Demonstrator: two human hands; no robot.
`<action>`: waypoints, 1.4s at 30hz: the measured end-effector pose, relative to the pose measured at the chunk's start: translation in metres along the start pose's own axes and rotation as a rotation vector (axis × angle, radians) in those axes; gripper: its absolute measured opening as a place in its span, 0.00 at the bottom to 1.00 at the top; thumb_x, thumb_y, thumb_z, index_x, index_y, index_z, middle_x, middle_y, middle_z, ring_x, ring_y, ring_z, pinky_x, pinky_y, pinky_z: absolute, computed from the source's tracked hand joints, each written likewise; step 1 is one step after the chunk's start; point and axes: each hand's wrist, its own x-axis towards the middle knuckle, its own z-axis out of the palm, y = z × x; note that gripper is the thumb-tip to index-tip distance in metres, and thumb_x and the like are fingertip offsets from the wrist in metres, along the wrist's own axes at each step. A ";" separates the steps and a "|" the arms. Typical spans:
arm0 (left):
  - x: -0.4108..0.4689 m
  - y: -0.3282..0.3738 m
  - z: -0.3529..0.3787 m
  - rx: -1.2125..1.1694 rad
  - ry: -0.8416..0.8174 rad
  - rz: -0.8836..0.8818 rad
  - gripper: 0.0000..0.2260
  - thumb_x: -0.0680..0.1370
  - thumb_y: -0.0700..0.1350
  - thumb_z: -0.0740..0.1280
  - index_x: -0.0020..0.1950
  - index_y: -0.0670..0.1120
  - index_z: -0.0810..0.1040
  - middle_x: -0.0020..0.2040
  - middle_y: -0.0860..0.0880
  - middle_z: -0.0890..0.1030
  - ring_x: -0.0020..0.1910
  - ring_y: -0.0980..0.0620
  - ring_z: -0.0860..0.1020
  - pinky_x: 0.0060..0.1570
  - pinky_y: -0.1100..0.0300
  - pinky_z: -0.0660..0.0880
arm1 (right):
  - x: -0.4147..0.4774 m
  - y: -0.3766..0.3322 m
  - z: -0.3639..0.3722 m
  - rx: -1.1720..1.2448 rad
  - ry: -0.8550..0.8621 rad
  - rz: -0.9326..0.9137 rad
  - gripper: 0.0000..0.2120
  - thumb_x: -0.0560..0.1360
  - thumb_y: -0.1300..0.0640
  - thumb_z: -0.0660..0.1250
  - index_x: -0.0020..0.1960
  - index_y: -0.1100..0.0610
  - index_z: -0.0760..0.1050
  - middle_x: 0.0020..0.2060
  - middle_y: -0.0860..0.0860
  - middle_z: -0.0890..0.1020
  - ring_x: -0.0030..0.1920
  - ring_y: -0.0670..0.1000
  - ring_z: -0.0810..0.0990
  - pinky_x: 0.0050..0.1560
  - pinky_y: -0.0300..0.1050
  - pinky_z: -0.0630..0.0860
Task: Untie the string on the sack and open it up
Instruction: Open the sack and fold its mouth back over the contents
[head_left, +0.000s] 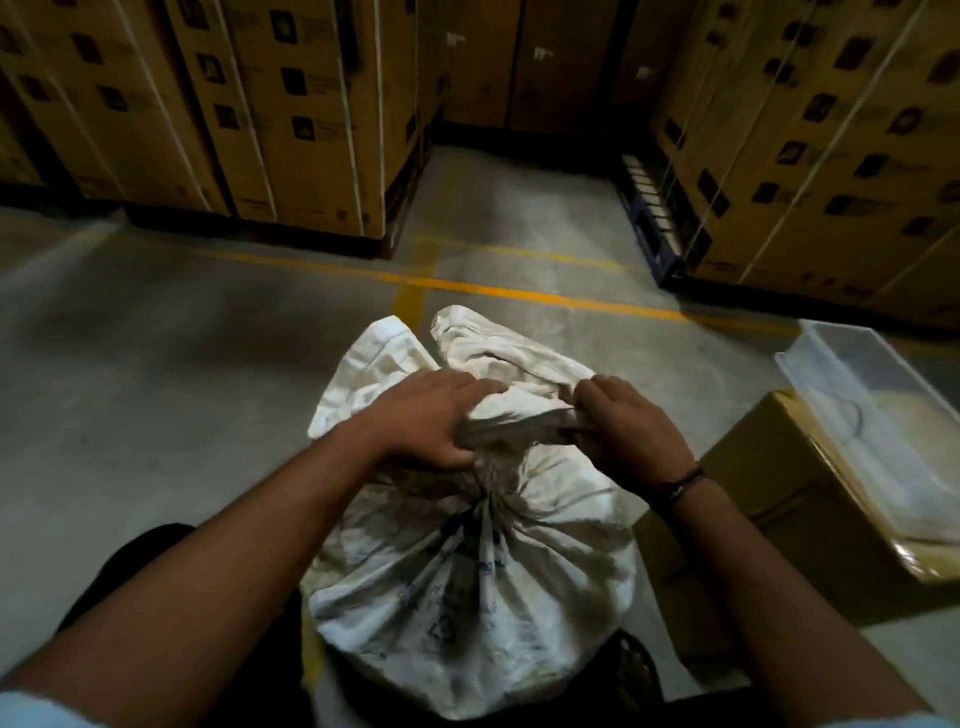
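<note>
A full white woven sack (467, 587) stands upright on the floor right in front of me. Its neck (488, 491) is gathered tight below my hands, and the loose top cloth (488, 348) flops away from me. The string itself is too small to make out at the neck. My left hand (431, 421) grips the bunched cloth just above the neck from the left. My right hand (623, 426) pinches the same bunch of cloth from the right, a dark band on its wrist.
A brown cardboard box (779, 519) sits at the right of the sack, with a clear plastic tub (872, 415) resting on it. Tall strapped cartons on pallets (291, 114) line the back and right. A yellow floor line (519, 296) crosses the concrete.
</note>
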 end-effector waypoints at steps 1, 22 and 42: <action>-0.001 0.001 0.000 0.061 0.031 -0.010 0.40 0.67 0.59 0.70 0.77 0.58 0.58 0.67 0.47 0.74 0.66 0.46 0.72 0.64 0.50 0.69 | -0.006 0.002 -0.004 -0.050 0.088 0.013 0.10 0.71 0.56 0.69 0.47 0.58 0.70 0.42 0.55 0.75 0.39 0.60 0.75 0.28 0.49 0.71; -0.004 0.035 0.013 0.177 0.111 0.101 0.38 0.78 0.66 0.53 0.80 0.47 0.44 0.67 0.46 0.62 0.62 0.46 0.62 0.65 0.47 0.60 | 0.007 -0.007 -0.011 0.589 -0.108 0.121 0.24 0.64 0.38 0.78 0.47 0.52 0.72 0.45 0.44 0.81 0.48 0.43 0.80 0.43 0.41 0.77; 0.003 0.011 -0.002 0.229 0.029 -0.061 0.22 0.74 0.55 0.68 0.67 0.53 0.76 0.58 0.49 0.81 0.66 0.45 0.70 0.63 0.50 0.69 | 0.019 -0.038 0.016 0.047 0.173 -0.323 0.07 0.76 0.60 0.66 0.51 0.61 0.71 0.73 0.62 0.67 0.42 0.60 0.79 0.27 0.50 0.73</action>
